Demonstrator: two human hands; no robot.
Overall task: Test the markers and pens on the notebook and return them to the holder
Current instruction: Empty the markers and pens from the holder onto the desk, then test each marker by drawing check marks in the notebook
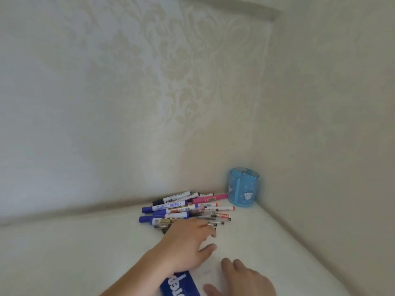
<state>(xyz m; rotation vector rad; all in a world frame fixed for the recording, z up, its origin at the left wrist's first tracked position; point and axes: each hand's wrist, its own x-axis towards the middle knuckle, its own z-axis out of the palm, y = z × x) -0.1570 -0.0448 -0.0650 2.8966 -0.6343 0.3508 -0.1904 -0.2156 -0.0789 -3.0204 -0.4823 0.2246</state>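
A pile of markers and pens [186, 208] lies on the white table near the back wall: purple-capped, black-capped and pink markers and several thin clear pens. My left hand [188, 242] reaches over the near edge of the pile, fingers spread, touching the thin pens; whether it grips one I cannot tell. My right hand [239, 278] rests flat on the open notebook's white page [211, 272], fingers apart. The notebook's blue cover [179, 285] shows under my left wrist. The blue holder [243, 188] stands empty in the corner, right of the pile.
The white table [64, 253] meets patterned walls at the back and on the right, forming a corner behind the holder. The table's right edge runs diagonally from the holder toward the lower right.
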